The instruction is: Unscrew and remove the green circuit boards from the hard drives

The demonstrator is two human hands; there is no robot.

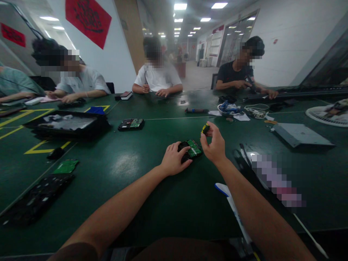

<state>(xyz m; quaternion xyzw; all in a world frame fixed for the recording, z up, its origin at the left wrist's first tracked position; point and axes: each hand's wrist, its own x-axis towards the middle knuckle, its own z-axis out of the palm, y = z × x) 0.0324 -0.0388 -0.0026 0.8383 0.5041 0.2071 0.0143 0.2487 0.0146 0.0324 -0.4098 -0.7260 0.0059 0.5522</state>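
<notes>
A hard drive (194,148) with a green circuit board facing up lies on the green table. My left hand (175,159) grips it from the left, with the thumb along its near side and the fingers over its far side. My right hand (214,144) is raised just right of the drive, thumb and fingers pinched around the yellow-and-black handle of a screwdriver (205,128). The screwdriver's shaft and tip cannot be made out. A second hard drive (131,124) rests farther off to the left, touched by neither hand.
At left stand a black tray (67,123) with scraps, a green circuit board (66,166) and black parts (38,199). A grey metal case (301,135), a bowl of blue things (230,108) and white cable (256,111) lie right. Several people sit across the table (146,188).
</notes>
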